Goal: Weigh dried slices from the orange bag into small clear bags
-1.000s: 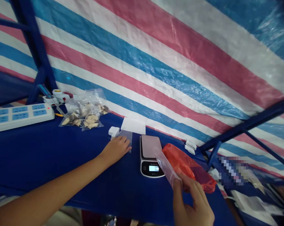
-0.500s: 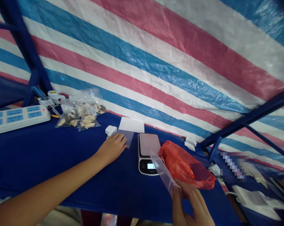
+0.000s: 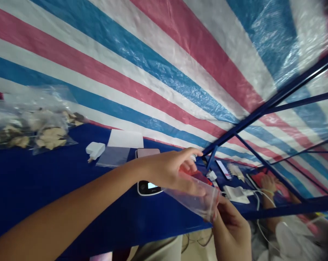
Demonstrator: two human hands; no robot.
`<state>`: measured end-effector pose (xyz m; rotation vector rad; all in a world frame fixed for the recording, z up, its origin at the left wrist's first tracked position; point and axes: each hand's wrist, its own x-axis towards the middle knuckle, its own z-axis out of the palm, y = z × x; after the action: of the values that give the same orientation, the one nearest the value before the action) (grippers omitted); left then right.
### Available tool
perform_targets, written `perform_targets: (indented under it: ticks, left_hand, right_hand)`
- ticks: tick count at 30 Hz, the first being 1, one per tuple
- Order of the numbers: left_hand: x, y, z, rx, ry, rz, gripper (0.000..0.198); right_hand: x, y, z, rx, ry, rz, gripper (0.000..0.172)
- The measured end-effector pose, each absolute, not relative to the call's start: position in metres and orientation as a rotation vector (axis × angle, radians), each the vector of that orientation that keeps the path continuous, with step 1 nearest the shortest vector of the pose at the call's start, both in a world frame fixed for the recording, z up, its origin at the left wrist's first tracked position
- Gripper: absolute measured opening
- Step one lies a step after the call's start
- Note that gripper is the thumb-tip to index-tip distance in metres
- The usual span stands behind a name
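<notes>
Left hand [image 3: 172,170]: ours, reaches across over the scale, fingers on the mouth of the clear zip bag [image 3: 195,197], pinching its upper edge.
Right hand [image 3: 230,226]: clenched on the bag's lower corner, near the red seal strip.
Bag pos: held in air between both hands, just in front of the scale [image 3: 149,170], above the table's front edge; looks empty.
Risk: thin film, two-finger hold; we judge it could slip or the mouth fold shut if one hand lets go. Forearm hangs low over the scale, a bump could shift it.
Surface: blue cloth table [image 3: 44,188]; filled bags [image 3: 36,127] far left, white charger [image 3: 95,149], flat empty bags beside it.
Room: striped tarp wall [image 3: 164,65], blue frame bars; another person's hand [image 3: 267,183] at right.
</notes>
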<state>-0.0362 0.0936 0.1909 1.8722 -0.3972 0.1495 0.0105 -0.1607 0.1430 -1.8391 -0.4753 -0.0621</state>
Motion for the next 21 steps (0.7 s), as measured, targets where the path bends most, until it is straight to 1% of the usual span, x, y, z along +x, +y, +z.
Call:
perform_targets:
  ticks: [1, 2, 5, 6, 8, 10, 12, 14, 16, 17, 21]
  left_hand:
    - [-0.032, 0.097, 0.186, 1.836, -0.390, 0.100, 0.088]
    - [-0.029, 0.099, 0.181, 1.814, -0.377, 0.077, 0.083]
    - [-0.024, 0.105, 0.165, 1.800, -0.297, 0.107, 0.054]
    - [-0.023, 0.107, 0.161, 1.790, -0.264, 0.132, 0.049]
    - [-0.022, 0.111, 0.158, 1.764, -0.215, 0.183, 0.047]
    - [-0.022, 0.112, 0.158, 1.739, -0.219, 0.229, 0.047]
    - [-0.021, 0.111, 0.158, 1.718, -0.246, 0.273, 0.042]
    - [-0.019, 0.108, 0.158, 1.647, -0.255, 0.313, 0.036]
    - [-0.017, 0.105, 0.158, 1.545, -0.237, 0.339, 0.032]
    - [-0.016, 0.104, 0.158, 1.505, -0.217, 0.356, 0.031]
    - [-0.015, 0.102, 0.159, 1.483, -0.087, 0.461, 0.034]
  right_hand:
    - [0.012, -0.164, 0.144, -1.806, -0.415, 0.037, 0.042]
    - [0.014, -0.166, 0.143, -1.781, -0.363, 0.114, 0.044]
    - [0.019, -0.164, 0.138, -1.729, -0.218, 0.197, 0.049]
    - [0.020, -0.161, 0.136, -1.708, -0.188, 0.201, 0.051]
    - [0.022, -0.153, 0.135, -1.680, -0.195, 0.189, 0.057]
    - [0.023, -0.144, 0.136, -1.778, -0.342, 0.017, 0.064]
    - [0.024, -0.135, 0.137, -1.839, -0.407, -0.179, 0.057]
    - [0.023, -0.128, 0.138, -1.772, -0.266, -0.229, 0.048]
    - [0.020, -0.121, 0.137, -1.640, -0.084, -0.195, 0.048]
    - [0.017, -0.119, 0.137, -1.631, -0.053, -0.230, 0.048]
    - [0.009, -0.110, 0.138, -1.783, -0.089, -0.472, 0.048]
